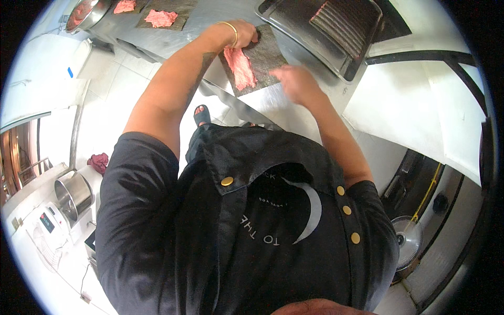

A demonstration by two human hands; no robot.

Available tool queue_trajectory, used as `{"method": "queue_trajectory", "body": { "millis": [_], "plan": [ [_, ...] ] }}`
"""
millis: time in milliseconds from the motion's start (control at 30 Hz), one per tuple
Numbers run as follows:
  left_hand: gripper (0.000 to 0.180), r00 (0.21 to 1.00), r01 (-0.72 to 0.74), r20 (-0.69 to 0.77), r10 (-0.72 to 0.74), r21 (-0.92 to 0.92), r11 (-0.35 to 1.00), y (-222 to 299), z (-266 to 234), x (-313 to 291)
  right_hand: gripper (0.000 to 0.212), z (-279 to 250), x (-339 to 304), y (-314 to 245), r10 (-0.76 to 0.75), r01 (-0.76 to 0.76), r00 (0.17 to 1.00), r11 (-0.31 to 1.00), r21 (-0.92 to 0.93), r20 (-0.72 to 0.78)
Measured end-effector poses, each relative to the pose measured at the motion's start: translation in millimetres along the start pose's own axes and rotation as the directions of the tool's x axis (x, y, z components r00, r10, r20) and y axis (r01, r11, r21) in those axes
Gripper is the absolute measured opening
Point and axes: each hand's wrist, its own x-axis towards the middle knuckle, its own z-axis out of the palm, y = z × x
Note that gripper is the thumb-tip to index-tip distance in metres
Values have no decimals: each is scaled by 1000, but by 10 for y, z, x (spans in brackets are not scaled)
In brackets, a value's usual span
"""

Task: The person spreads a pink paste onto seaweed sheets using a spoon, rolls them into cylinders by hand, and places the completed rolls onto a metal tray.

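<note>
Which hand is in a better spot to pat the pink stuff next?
Probably the left hand: it's close by the pink strip, while the right hand is farther off, across a bare part of the dark sheet.

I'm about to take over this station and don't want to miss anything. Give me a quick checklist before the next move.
1. Dark sheet on the metal table: ok.
2. Pink filling on that sheet: ok, a strip toward its left side.
3. Both hands away from the sheet: not ok, the left hand is at its far edge.
4. Right hand touching the sheet: cannot tell, motion blur.
5. Amount in the metal bowl: cannot tell, cut off by the view.
</note>
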Motion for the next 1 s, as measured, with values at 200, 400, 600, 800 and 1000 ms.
{"method": "queue_trajectory", "body": {
  "millis": [200, 400, 600, 800, 1000],
  "plan": [
    [59, 1000, 24, 22, -22, -96, 995, 120, -68, -59, 31, -89, -226, -204, -97, 98, 995, 995, -10, 27],
    [59, 999, 40, -31, -44, -110, 993, 82, -22, -91, 30, -78, -6, -345, -239, 257, 964, 950, -176, 119],
    [60, 997, 40, -62, -48, -125, 991, 62, 8, -81, 27, -402, 13, -482, -312, 319, 948, 924, -211, 64],
    [63, 997, 63, -42, -67, -100, 993, 192, -104, -184, 21, -222, 237, -548, -331, 371, 928, 860, -351, 170],
    [62, 995, 102, -11, -103, -72, 992, 351, -210, -308, 29, -550, 126, -243, -98, 120, 991, 942, -312, 85]
  ]
}}
